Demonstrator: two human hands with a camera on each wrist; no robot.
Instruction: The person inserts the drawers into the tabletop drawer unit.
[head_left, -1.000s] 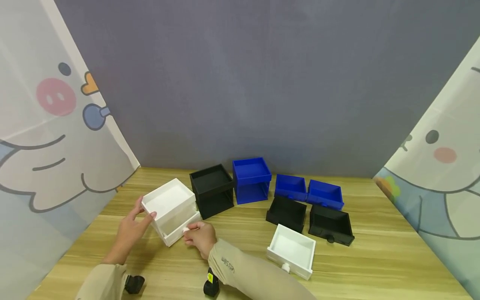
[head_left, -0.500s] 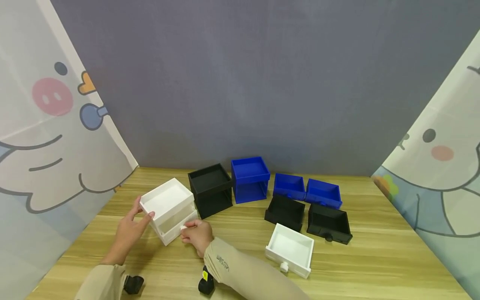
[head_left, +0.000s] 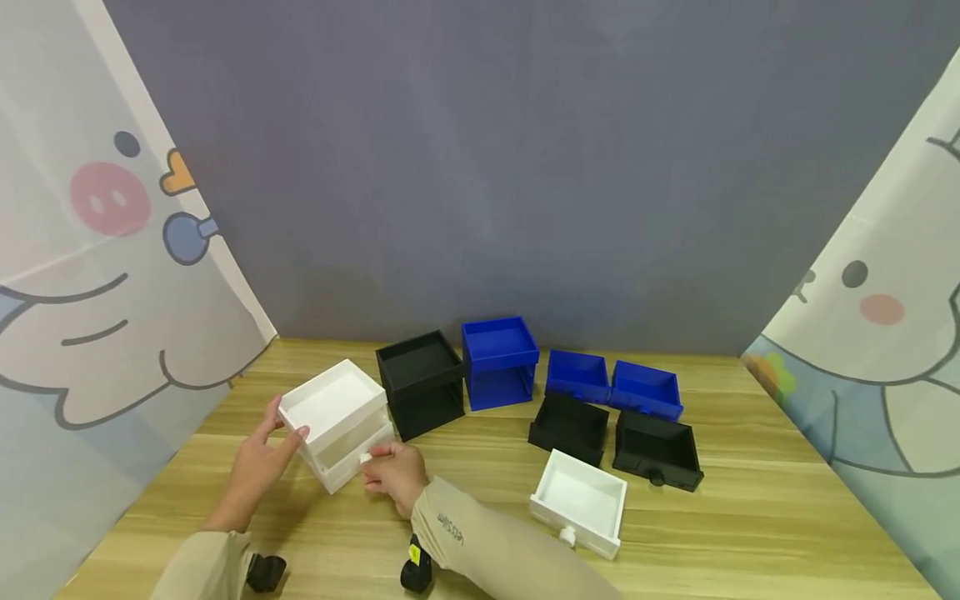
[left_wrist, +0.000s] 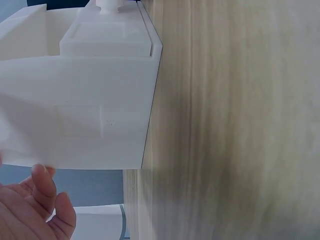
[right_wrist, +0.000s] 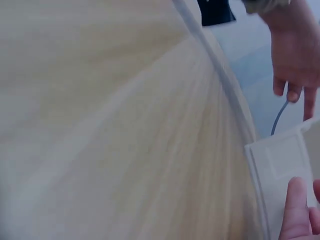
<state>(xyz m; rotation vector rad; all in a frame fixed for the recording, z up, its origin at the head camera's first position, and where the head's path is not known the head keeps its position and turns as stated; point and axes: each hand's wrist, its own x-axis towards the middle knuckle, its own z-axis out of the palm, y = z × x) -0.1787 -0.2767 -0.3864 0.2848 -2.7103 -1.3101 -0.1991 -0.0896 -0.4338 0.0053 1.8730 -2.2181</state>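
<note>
At the left of the head view stands a small white cabinet [head_left: 333,404], its upper bay hollow. My left hand [head_left: 258,462] grips it at the left side, thumb on the near top corner. A white drawer [head_left: 343,473] sits in the lower bay, its front about level with the cabinet's. My right hand [head_left: 397,477] pinches the drawer's white knob [head_left: 365,457] between thumb and fingers. The left wrist view shows the cabinet's side wall [left_wrist: 75,115] and the drawer front [left_wrist: 107,41]. In the right wrist view, a right fingertip lies before the drawer front [right_wrist: 282,157].
A black cabinet [head_left: 420,367] and a blue cabinet [head_left: 501,340] stand behind to the right, both without drawers in their bays. Farther right lie a loose white drawer [head_left: 581,492], two black drawers [head_left: 570,427] and two blue drawers [head_left: 579,371] on the wooden table [head_left: 750,517].
The white drawer has slid back into the lower bay, my right hand moving with its knob. My left hand keeps its hold on the cabinet.
</note>
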